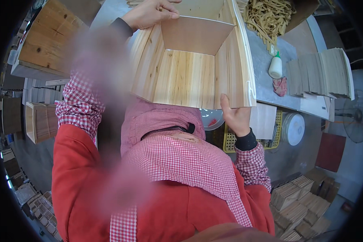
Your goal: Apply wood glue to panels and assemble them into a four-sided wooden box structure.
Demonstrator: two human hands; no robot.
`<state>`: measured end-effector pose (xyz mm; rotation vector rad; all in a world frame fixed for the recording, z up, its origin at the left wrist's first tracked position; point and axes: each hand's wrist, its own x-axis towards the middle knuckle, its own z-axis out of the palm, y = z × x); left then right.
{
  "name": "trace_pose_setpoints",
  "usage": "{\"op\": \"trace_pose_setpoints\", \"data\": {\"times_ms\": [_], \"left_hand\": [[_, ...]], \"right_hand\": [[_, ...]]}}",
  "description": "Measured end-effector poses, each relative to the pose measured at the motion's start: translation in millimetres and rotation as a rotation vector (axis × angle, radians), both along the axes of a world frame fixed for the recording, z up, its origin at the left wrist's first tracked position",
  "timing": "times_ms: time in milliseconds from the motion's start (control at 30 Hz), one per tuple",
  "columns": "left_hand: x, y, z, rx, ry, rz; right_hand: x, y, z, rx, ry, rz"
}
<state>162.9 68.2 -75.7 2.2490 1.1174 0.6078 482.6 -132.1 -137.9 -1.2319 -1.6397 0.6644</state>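
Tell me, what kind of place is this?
Most likely a small woodworking shop that makes wooden boxes. The person's left hand and right hand hold an open wooden box, cut thin boards are stacked on the bench, and a glue bottle stands nearby.

Head camera looks steeply down (close, fisheye).

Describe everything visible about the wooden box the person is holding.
The wooden box is an open box of pale, unfinished planks with clear grain, its open side facing the camera so the inner walls and a smooth, darker back panel show. It is held tilted against the edge of the grey worktable. The left hand grips its upper far corner; the right hand holds the lower near corner, thumb on the right wall.
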Motion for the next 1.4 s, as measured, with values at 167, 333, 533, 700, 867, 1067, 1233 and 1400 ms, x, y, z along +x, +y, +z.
{"op": "trace_pose_setpoints", "data": {"times_ms": [167,333,533,700,867,1067,1233,1400], "left_hand": [[-2,3,4,0.442,-0.249,-0.466],[20,-20,27,0.086,0.001,0.081],[20,-19,30,0.060,-0.009,0.109],[15,-17,28,0.016,0.002,0.097],[15,-21,8,0.187,-0.099,0.212],[-4,-20,-41,-0.483,-1.241,0.190],[9,-15,-40,-0.782,-1.233,0.319],[5,-4,-52,-0.719,-1.118,0.373]], "right_hand": [[-3,1,1,0.057,-0.024,0.006],[2,0,-8,-0.002,0.019,-0.006],[3,0,-12,-0.079,0.032,0.004],[3,-1,-17,0.017,-0.050,-0.001],[18,1,-4,-0.158,-0.085,0.151],[69,42,20,-0.252,-0.168,0.239],[12,128,31,0.014,0.089,0.076],[-1,162,20,-0.458,0.623,0.268]]}}
